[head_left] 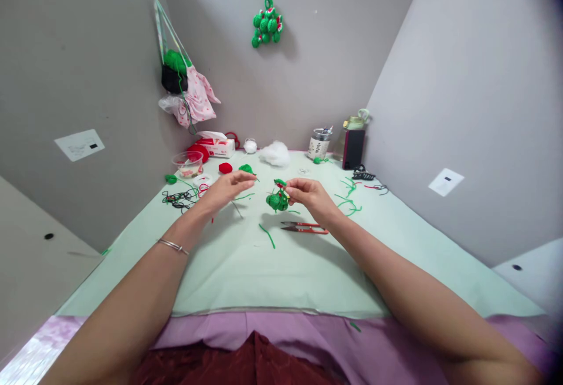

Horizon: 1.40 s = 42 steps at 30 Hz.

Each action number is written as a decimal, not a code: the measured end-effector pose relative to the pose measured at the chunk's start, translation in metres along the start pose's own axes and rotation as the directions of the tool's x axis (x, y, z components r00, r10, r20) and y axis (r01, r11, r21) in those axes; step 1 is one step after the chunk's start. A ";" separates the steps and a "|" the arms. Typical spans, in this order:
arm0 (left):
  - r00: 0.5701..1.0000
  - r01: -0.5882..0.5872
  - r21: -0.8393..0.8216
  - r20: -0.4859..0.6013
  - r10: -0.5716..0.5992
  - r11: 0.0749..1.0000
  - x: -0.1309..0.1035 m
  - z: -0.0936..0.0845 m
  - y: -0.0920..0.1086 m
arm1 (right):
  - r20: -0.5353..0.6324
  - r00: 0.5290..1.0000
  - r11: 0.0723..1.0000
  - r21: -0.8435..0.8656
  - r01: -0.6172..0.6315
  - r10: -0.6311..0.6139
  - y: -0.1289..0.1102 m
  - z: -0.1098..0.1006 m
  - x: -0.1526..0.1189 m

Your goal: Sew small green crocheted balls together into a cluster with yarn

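Note:
My right hand (308,193) pinches a small green crocheted figure (277,201) with red bits near its top, and holds it above the table. To its left, my left hand (231,187) has thumb and forefinger brought together. A tiny dark tip shows at those fingers, too small to name. Red-handled thread snips (305,228) lie below the right hand. A cut piece of green yarn (267,236) rests on the pale green tablecloth (220,279). Behind the left hand sit a green yarn ball (246,169) and a red yarn ball (226,168).
White stuffing (275,154), a tissue box (220,147), a clear tub (188,165) and a pen tin (319,144) line the back. Black cord (179,199) lies left, green yarn scraps (349,203) right. Crocheted green pieces (267,23) hang on the wall.

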<state>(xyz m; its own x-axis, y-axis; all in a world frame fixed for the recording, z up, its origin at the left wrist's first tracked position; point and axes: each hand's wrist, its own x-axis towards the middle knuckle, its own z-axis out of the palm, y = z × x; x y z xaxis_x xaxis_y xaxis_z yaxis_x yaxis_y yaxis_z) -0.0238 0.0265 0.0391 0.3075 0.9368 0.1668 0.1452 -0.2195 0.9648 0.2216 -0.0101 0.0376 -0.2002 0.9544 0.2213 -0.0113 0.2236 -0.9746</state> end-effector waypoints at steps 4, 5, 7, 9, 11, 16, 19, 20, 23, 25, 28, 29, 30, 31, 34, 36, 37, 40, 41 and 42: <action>0.924 -0.188 0.253 -0.281 0.258 0.949 0.002 -0.006 0.000 | 0.005 0.999 0.998 0.052 -0.036 0.035 0.004 0.003 0.000; 0.935 -0.198 0.192 -0.258 0.244 0.961 0.000 0.000 0.000 | 0.009 0.999 0.998 0.056 -0.041 0.040 0.005 0.004 -0.001; 0.985 -0.157 -0.038 -0.078 0.153 0.987 -0.004 0.015 0.002 | 0.017 0.999 0.998 0.056 -0.043 0.042 0.006 0.007 -0.001; 0.991 -0.071 -0.237 0.095 0.096 0.969 -0.008 0.031 0.002 | 0.025 0.999 0.998 0.052 -0.043 0.042 0.006 0.008 -0.003; 0.987 -0.012 -0.329 0.150 0.065 0.944 -0.010 0.043 -0.001 | 0.035 0.998 0.998 0.042 -0.049 0.047 0.006 0.010 -0.004; 0.983 0.097 -0.432 0.182 -0.019 0.897 -0.011 0.049 -0.008 | 0.044 0.999 0.999 0.015 -0.031 0.030 0.004 0.010 -0.005; 0.978 0.147 -0.469 0.202 -0.056 0.871 -0.011 0.048 -0.007 | 0.064 0.998 0.999 -0.033 0.019 -0.017 0.006 0.010 -0.005; 0.977 0.156 -0.478 0.205 -0.063 0.864 -0.012 0.048 -0.007 | 0.074 0.997 0.998 -0.053 0.043 -0.039 0.007 0.010 -0.004; 0.976 0.163 -0.473 0.207 -0.071 0.866 -0.013 0.051 -0.006 | 0.090 0.991 0.990 -0.090 0.108 -0.100 0.010 0.012 -0.004; 0.973 0.175 -0.452 0.217 -0.083 0.875 -0.015 0.054 -0.006 | 0.078 0.989 0.985 -0.110 0.132 -0.124 0.011 0.014 -0.005; 0.963 0.222 -0.450 0.243 -0.120 0.865 -0.017 0.059 -0.007 | 0.075 0.984 0.961 -0.217 0.174 -0.161 0.008 0.014 -0.007; 0.959 0.237 -0.451 0.248 -0.134 0.860 -0.018 0.060 -0.007 | 0.068 0.979 0.937 -0.284 0.203 -0.192 0.006 0.013 -0.008; 0.957 0.250 -0.448 0.252 -0.147 0.859 -0.018 0.060 -0.007 | 0.058 0.971 0.903 -0.359 0.236 -0.230 0.005 0.012 -0.008; 0.954 0.259 -0.439 0.253 -0.158 0.860 -0.018 0.061 -0.007 | 0.050 0.962 0.863 -0.431 0.264 -0.269 0.003 0.011 -0.009; 0.949 0.267 -0.399 0.266 -0.168 0.877 -0.019 0.062 -0.007 | 0.082 0.947 0.782 -0.544 0.304 -0.311 0.000 0.007 -0.007; 0.945 0.267 -0.379 0.284 -0.163 0.886 -0.020 0.063 -0.008 | 0.133 0.950 0.776 -0.550 0.308 -0.283 0.000 0.006 -0.007; 0.943 0.266 -0.373 0.291 -0.160 0.889 -0.020 0.064 -0.009 | 0.151 0.953 0.779 -0.549 0.303 -0.264 0.000 0.006 -0.007; 0.945 0.255 -0.357 0.287 -0.154 0.899 -0.020 0.067 -0.012 | 0.201 0.958 0.781 -0.556 0.285 -0.206 -0.002 0.008 -0.009; 0.946 0.254 -0.352 0.286 -0.155 0.901 -0.019 0.068 -0.013 | 0.207 0.955 0.774 -0.561 0.293 -0.212 -0.002 0.010 -0.010; 0.945 0.256 -0.349 0.288 -0.157 0.902 -0.019 0.068 -0.014 | 0.203 0.950 0.766 -0.563 0.310 -0.236 -0.003 0.011 -0.011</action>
<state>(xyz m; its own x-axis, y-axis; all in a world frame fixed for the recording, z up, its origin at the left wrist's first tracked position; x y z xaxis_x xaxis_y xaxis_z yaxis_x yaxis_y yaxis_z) 0.0326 -0.0071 0.0088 0.5383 0.8412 -0.0520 -0.1186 0.1367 0.9835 0.2127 -0.0236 0.0379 -0.3865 0.8143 0.4331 0.4813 0.5786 -0.6584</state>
